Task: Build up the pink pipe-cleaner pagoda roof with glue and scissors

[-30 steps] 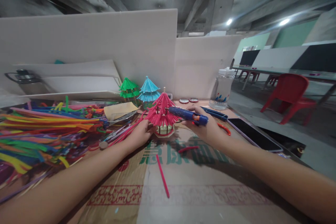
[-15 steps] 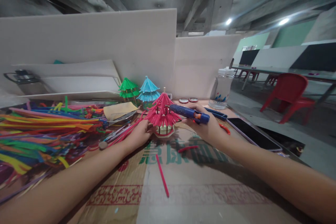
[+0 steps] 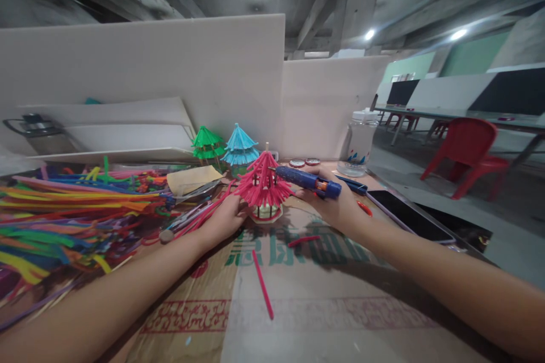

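Observation:
In the head view, a pink two-tiered model pavilion point(image 3: 264, 190) made of pipe cleaners stands upright, with a thin stick poking from its peak and dark posts on a pale base. My left hand point(image 3: 230, 214) grips its left side; the fingertips are partly hidden behind the lower roof. A blue glue gun point(image 3: 304, 179) is in my right hand point(image 3: 330, 195), its nozzle at the right slope of the upper roof. Whether the tip touches the roof I cannot tell. Two loose pink pipe cleaner pieces point(image 3: 263, 283) lie in front on the cardboard surface point(image 3: 191, 329).
A heap of coloured pipe cleaners point(image 3: 76, 210) covers the left. Behind stand a green model pavilion point(image 3: 207, 143) and a blue one point(image 3: 239, 146). At the right are a clear bottle point(image 3: 357, 144), a phone point(image 3: 409, 215) and orange-handled tool point(image 3: 364, 208). White boards point(image 3: 170, 68) rise behind.

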{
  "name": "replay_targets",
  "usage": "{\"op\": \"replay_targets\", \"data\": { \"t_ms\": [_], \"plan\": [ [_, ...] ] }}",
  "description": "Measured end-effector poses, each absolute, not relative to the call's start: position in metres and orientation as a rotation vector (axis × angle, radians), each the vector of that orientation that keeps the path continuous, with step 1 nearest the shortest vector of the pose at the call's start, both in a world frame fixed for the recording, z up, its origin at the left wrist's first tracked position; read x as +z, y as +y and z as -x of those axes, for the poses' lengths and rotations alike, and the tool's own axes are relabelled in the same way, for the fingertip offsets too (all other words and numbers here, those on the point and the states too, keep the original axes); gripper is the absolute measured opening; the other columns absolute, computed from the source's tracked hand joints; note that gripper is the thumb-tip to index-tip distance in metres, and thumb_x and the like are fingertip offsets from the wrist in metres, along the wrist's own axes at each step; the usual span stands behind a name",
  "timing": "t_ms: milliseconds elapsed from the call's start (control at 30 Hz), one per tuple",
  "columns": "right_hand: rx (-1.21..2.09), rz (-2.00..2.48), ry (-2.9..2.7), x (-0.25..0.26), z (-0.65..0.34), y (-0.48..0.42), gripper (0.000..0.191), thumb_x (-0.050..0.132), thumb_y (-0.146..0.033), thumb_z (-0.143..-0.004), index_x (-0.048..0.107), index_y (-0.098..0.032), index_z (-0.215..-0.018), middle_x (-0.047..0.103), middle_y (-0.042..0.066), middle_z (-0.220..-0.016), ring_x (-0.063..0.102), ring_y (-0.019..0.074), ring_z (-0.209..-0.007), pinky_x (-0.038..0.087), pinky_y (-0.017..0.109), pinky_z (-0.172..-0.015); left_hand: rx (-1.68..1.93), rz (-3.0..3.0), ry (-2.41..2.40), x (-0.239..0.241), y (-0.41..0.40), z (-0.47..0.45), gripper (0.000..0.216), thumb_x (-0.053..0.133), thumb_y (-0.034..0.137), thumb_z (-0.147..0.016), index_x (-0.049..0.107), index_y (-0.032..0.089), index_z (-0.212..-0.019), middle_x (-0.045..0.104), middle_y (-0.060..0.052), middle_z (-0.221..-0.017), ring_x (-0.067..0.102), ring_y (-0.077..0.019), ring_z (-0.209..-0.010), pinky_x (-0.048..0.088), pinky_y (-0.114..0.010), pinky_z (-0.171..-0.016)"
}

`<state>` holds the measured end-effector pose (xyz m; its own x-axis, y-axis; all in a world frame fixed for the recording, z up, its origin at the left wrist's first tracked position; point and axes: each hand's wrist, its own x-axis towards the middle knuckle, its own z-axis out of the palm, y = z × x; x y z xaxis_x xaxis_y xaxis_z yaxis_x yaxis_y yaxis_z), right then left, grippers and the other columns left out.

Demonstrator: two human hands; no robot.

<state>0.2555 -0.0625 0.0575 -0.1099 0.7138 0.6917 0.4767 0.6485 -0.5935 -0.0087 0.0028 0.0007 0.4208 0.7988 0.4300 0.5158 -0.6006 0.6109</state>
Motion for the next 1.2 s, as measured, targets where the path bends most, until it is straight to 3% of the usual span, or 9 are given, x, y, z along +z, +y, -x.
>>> {"op": "replay_targets", "data": {
  "t_ms": [233, 400, 600, 733, 867, 1200],
  "plan": [
    [0.215, 1.045, -1.748, 0.061, -0.257, -0.066, 0.031, 0.072, -0.042, -0.081, 0.061, -0.025, -0.104, 0.069, 0.001, -0.085, 0.063, 0.0213, -0.081, 0.048, 0.035, -0.078, 1.023, -2.311, 1.143, -0.002, 0.005, 0.01, 0.015, 0.059, 0.029, -0.085, 0.064, 0.016, -0.092, 0.068, -0.008, -0.086, 0.064, -0.026, -0.092, 0.05, -0.036, -0.084],
    [0.221, 1.049, -1.718, 0.064, -0.254, -0.068, 0.029, 0.07, -0.043, -0.081, 0.061, -0.024, -0.1, 0.069, 0.001, -0.082, 0.063, 0.0207, -0.075, 0.049, 0.035, -0.075, 1.055, -2.234, 1.154, -0.004, 0.005, 0.011, 0.016, 0.063, 0.031, -0.084, 0.062, 0.015, -0.085, 0.067, -0.008, -0.082, 0.064, -0.0245, -0.084, 0.051, -0.035, -0.079],
    [0.302, 0.898, -1.747, 0.062, -0.251, -0.065, 0.027, 0.068, -0.04, -0.084, 0.058, -0.022, -0.102, 0.07, 0.004, -0.091, 0.066, 0.0232, -0.086, 0.051, 0.037, -0.08, 1.064, -2.145, 1.059, -0.008, 0.007, 0.01, 0.02, 0.062, 0.034, -0.084, 0.061, 0.015, -0.092, 0.069, -0.009, -0.088, 0.065, -0.0261, -0.094, 0.053, -0.038, -0.084],
    [0.222, 0.952, -1.794, 0.061, -0.252, -0.065, 0.024, 0.07, -0.039, -0.083, 0.06, -0.023, -0.098, 0.069, 0.003, -0.089, 0.065, 0.0224, -0.084, 0.049, 0.035, -0.078, 1.084, -2.046, 0.985, -0.016, 0.013, 0.01, 0.026, 0.064, 0.039, -0.082, 0.059, 0.016, -0.093, 0.069, -0.01, -0.095, 0.067, -0.0277, -0.096, 0.055, -0.041, -0.084],
    [0.138, 0.957, -1.843, 0.06, -0.254, -0.064, 0.023, 0.068, -0.037, -0.084, 0.061, -0.023, -0.101, 0.071, 0.005, -0.101, 0.064, 0.024, -0.095, 0.048, 0.036, -0.085, 1.08, -2.059, 0.934, -0.019, 0.017, 0.009, 0.025, 0.061, 0.038, -0.083, 0.058, 0.016, -0.095, 0.069, -0.011, -0.1, 0.067, -0.0293, -0.099, 0.055, -0.043, -0.085],
    [0.114, 1.12, -1.865, 0.06, -0.256, -0.066, 0.028, 0.065, -0.039, -0.084, 0.061, -0.024, -0.106, 0.071, 0.005, -0.095, 0.064, 0.0237, -0.087, 0.048, 0.037, -0.079, 1.081, -2.045, 0.933, -0.022, 0.02, 0.01, 0.024, 0.062, 0.037, -0.082, 0.059, 0.015, -0.092, 0.069, -0.011, -0.097, 0.069, -0.03, -0.096, 0.056, -0.046, -0.086]
  ]
}}
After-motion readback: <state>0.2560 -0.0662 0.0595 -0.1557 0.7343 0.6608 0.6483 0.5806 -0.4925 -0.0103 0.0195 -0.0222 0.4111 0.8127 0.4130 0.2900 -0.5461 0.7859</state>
